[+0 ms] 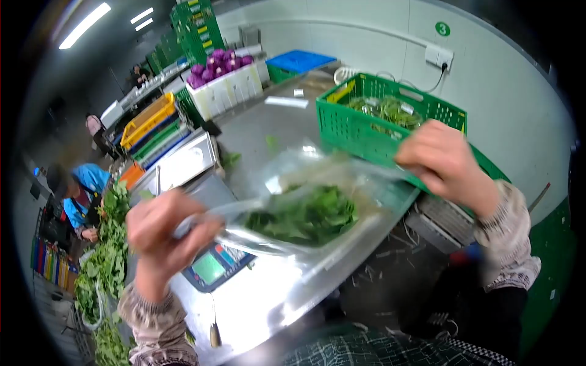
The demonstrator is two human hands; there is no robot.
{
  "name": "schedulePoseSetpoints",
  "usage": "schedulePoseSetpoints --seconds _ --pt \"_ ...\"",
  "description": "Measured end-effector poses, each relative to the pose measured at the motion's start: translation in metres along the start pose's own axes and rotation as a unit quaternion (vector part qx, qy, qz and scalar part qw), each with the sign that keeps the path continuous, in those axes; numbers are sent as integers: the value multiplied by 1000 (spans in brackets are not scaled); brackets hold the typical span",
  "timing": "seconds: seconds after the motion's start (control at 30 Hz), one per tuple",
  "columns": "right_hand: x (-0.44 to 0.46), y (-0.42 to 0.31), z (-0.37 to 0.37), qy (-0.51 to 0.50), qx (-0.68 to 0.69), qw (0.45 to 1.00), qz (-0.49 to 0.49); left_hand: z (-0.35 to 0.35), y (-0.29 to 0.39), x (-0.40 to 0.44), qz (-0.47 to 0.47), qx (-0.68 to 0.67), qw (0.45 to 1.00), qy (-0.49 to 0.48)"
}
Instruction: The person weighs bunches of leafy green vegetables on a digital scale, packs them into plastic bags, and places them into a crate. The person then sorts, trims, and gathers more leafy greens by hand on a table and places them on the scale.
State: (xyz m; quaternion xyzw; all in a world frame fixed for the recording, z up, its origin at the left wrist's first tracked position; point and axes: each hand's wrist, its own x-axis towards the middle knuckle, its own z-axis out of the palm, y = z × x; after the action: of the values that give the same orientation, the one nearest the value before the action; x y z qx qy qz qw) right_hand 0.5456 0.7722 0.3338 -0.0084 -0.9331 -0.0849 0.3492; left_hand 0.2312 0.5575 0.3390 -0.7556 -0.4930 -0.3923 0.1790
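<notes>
A clear plastic bag (378, 183) is stretched between my two hands over the metal table. Leafy greens (311, 213) fill its middle, and the bag is partly smeared by motion. At the left, my left hand (168, 229) is closed, pinching one corner of the bag. My right hand (439, 160) grips the opposite corner, its fingers curled, close to the front of the green crate (360, 131). Below the bag on the left sits a scale display (210, 268) with a lit screen.
Bagged greens (387, 113) lie in the green crate. A weighing platform (186, 161) stands left, near loose greens (107, 268) and a co-worker in blue (88, 183). Purple vegetables (217, 66) fill a white box (226, 94) behind. A wooden-handled tool (215, 335) lies at the front.
</notes>
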Motion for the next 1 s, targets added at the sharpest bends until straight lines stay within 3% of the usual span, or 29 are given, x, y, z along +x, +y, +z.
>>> schedulePoseSetpoints --seconds 0.1,0.13,0.2,0.23,0.27,0.33,0.4,0.47,0.53,0.63,0.77,0.9,1.0 --pt "-75 -75 -16 -119 -60 991 -5 -5 48 -82 43 39 994 -91" --pt "-114 -98 7 -120 -5 993 20 12 62 -122 55 44 991 -114" --pt "-186 -146 52 -162 51 983 64 56 89 -202 40 -55 967 -246" --pt "-227 -166 69 -259 79 958 90 83 104 -254 -13 -125 947 -296" --pt "-261 -183 80 -306 99 942 96 98 121 -267 95 -36 961 -258" --pt "-257 -215 72 -302 94 936 153 116 147 -291 50 -141 947 -286" --pt "-222 -238 62 -249 133 936 212 116 161 -305 27 -130 958 -254" --pt "-191 -262 85 -169 264 932 184 117 167 -297 12 -122 975 -185" --pt "-169 -293 120 -186 403 870 213 116 170 -295 18 -98 980 -173" --pt "-163 -311 138 -244 451 829 223 109 170 -290 31 -61 982 -174" --pt "-171 -330 146 -223 394 868 203 112 175 -297 15 -79 977 -198" --pt "-179 -343 140 -229 415 870 134 112 165 -301 -3 -67 986 -150" --pt "-185 -323 116 -179 477 830 228 104 164 -291 8 -65 991 -119"
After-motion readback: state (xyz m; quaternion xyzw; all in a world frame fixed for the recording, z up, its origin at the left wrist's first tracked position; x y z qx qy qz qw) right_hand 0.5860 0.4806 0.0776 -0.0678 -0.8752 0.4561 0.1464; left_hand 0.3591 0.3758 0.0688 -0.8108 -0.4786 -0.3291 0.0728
